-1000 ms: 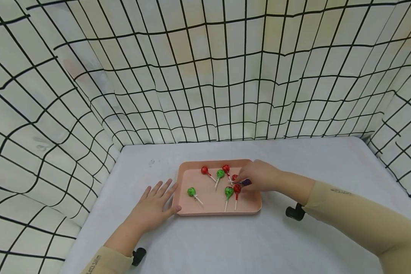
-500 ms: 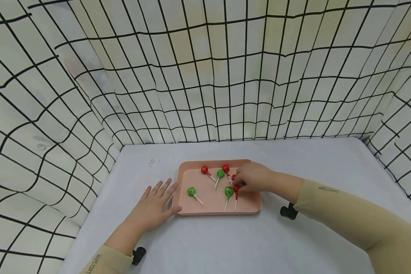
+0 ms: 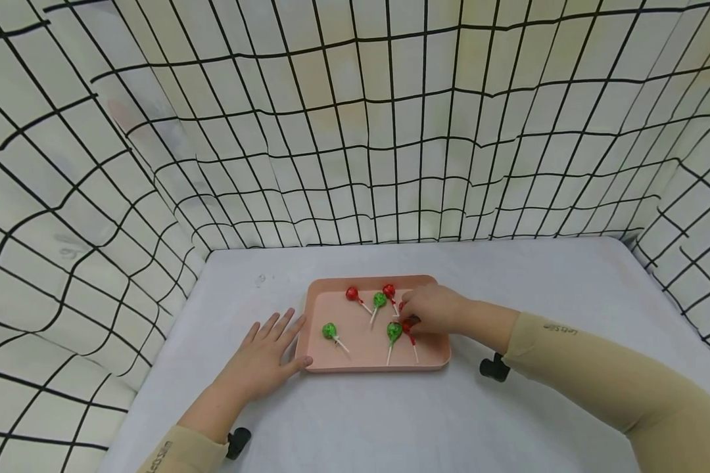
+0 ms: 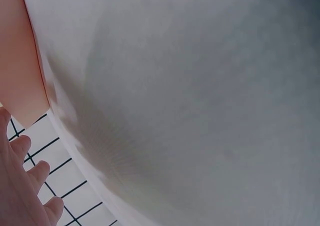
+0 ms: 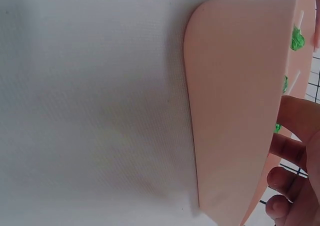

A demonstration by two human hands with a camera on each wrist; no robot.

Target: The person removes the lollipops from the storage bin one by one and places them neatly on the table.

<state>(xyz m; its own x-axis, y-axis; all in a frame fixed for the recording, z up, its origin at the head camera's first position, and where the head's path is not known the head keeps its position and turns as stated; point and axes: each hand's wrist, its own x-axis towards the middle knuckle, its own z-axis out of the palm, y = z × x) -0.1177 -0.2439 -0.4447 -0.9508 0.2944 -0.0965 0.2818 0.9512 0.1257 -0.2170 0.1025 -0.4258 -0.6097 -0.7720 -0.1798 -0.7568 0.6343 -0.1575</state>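
Observation:
A shallow pink tray (image 3: 361, 358) holds red and green wrapped lollipops. My right hand (image 3: 438, 307) reaches over the tray's right side and pinches a dark-wrapped lollipop (image 3: 413, 320), mostly hidden by the fingers. Right by those fingers lies a red lollipop (image 3: 407, 327), partly covered, and a green lollipop (image 3: 394, 331) is just left of it. My left hand (image 3: 260, 361) lies spread at the tray's left edge, its thumb touching the rim. The right wrist view shows the curled right hand (image 5: 300, 151) beyond the tray wall, with the held lollipop out of sight.
Toward the back of the tray are a red lollipop (image 3: 352, 293), a green one (image 3: 379, 299) and another red one (image 3: 388, 290). A green lollipop (image 3: 329, 330) lies apart at the left. White cloth (image 3: 355, 420) covers the table; grid-patterned walls (image 3: 390, 164) enclose it.
My right hand has shifted slightly left and lower with the dark lollipop, which is now more hidden. The nearby red lollipop's stick has swung right. My left hand stays put.

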